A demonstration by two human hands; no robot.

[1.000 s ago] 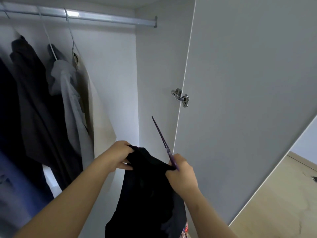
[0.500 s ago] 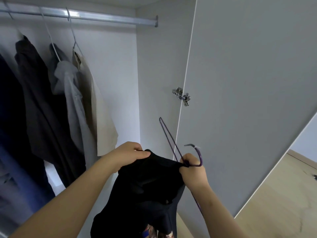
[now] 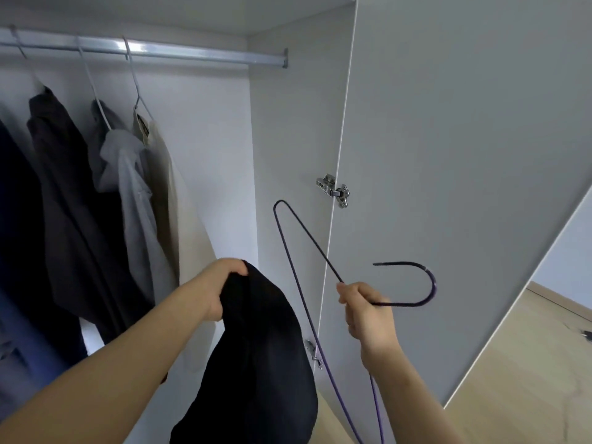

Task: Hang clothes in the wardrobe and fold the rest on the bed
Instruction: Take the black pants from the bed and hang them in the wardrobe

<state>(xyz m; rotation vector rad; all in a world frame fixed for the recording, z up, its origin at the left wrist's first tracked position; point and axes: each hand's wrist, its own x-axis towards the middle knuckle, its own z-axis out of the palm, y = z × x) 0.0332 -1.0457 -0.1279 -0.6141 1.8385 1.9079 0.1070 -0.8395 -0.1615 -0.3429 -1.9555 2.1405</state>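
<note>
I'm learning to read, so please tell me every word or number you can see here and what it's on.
Nothing here can be read.
Small tag in the collar of the beige garment: too blurred to read.
Purple hanger and black garment: no writing shows.

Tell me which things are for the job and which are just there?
For the job: black cloth garment gripped by the left hand; purple wire hanger held by the right hand; silver metal rail.
Just there: hanging cream jacket, grey hooded top, dark grey coat; metal door hinge.
</note>
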